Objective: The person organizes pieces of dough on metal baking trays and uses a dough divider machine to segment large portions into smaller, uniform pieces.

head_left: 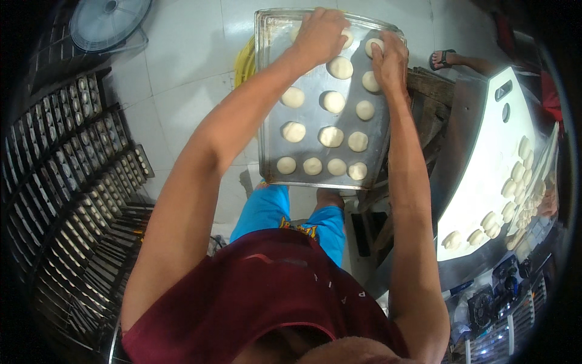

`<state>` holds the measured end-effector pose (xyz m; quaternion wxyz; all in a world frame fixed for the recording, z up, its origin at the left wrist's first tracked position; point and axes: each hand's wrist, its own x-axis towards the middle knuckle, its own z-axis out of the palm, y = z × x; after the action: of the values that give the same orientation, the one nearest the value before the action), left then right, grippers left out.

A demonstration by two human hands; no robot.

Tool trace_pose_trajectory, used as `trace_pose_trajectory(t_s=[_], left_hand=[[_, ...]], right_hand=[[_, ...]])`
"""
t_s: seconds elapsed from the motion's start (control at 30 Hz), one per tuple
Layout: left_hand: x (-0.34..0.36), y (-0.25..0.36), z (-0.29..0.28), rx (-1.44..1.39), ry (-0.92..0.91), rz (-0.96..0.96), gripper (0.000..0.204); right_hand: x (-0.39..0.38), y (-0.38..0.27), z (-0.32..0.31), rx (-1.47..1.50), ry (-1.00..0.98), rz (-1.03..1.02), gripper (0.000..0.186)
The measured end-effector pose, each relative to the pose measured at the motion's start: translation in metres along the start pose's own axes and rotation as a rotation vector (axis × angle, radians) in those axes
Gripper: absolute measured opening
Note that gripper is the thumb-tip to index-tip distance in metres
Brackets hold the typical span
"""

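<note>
A shallow metal baking tray (pixel 265 121) lies in front of me, with rounded pale dough balls in rough rows on it. At its far end, my left hand (pixel 318 37) bends its fingers around a dough ball (pixel 347 39), which shows beside the fingers. My right hand (pixel 393 64) is at the far right corner, its thumb and fingers closed on another dough ball (pixel 374 47). Just below that hand sits one more dough ball (pixel 371 81), partly covered by it. Nearer rows, such as a dough ball (pixel 331 136) in the middle, lie untouched.
To the left stands a dark rack (pixel 115 158) with trays of dough pieces. A round fan (pixel 110 23) is at the far left. On the right, a white board (pixel 485 164) bears more dough pieces; another person's foot (pixel 444 59) shows beyond. Yellow coiled material (pixel 245 64) lies behind the tray.
</note>
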<state>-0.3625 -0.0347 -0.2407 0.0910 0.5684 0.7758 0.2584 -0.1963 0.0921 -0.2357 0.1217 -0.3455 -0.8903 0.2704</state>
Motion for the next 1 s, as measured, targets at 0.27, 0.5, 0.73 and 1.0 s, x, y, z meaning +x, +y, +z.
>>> trace_pose_trajectory(t_s=[0.27,0.5,0.73,1.0], left_hand=[[-0.049,0.006,0.01,0.047,-0.085,0.232,0.071],[-0.05,0.008,-0.003,0.102,-0.136,0.232,0.068],[-0.138,0.002,-0.027,0.071,-0.226,0.084,0.072],[-0.137,-0.007,-0.019,0.092,-0.184,0.164,0.071]], right_hand=[[-0.054,-0.007,0.023,-0.334,-0.166,-0.143,0.082],[-0.049,-0.017,0.017,-0.263,-0.175,-0.089,0.078],[-0.145,-0.029,-0.016,-0.12,-0.186,-0.007,0.079],[-0.121,-0.012,0.018,-0.424,-0.214,-0.044,0.087]])
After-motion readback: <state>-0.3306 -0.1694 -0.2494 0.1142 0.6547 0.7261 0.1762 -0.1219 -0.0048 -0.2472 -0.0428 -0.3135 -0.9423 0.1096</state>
